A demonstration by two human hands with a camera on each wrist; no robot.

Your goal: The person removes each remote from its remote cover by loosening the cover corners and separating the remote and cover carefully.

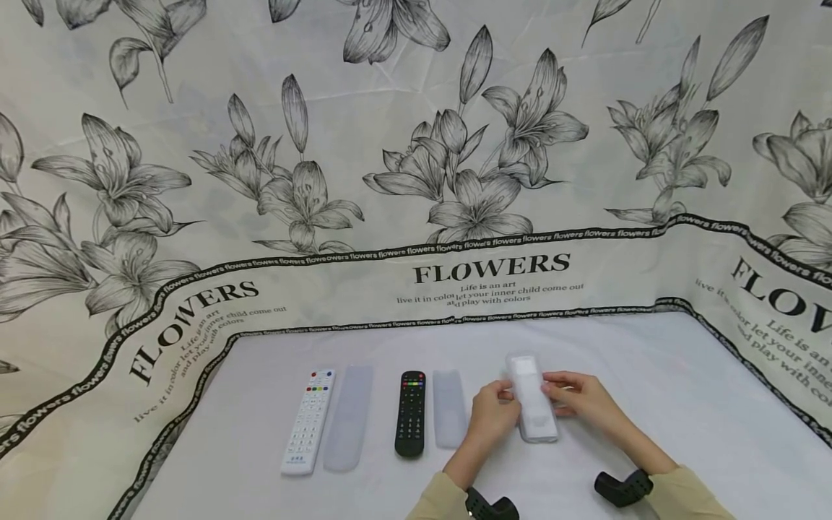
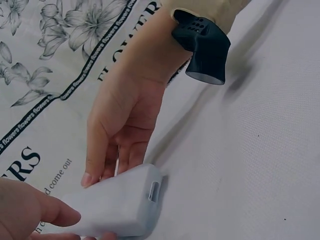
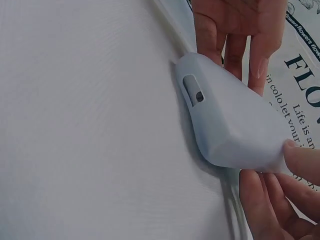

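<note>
Between both hands is a white remote control in a translucent cover (image 1: 534,404); its buttons cannot be made out. The left hand (image 1: 495,413) holds its left edge, and the right hand (image 1: 581,397) pinches the right edge with thumb and fingers. In the left wrist view, the covered remote (image 2: 120,205) shows a small slot at its near end. The right wrist view shows that slot on the covered remote (image 3: 235,120) too, with the right-hand thumb (image 3: 302,159) on its upper face. Some fingers are hidden behind or below it.
Left of the hands lie a translucent cover (image 1: 448,412), a black remote control (image 1: 410,415), a longer translucent cover (image 1: 349,419) and a white remote control (image 1: 308,422). A white cloth (image 1: 234,426) covers the table. A flower-printed curtain (image 1: 325,289) stands behind and at both sides.
</note>
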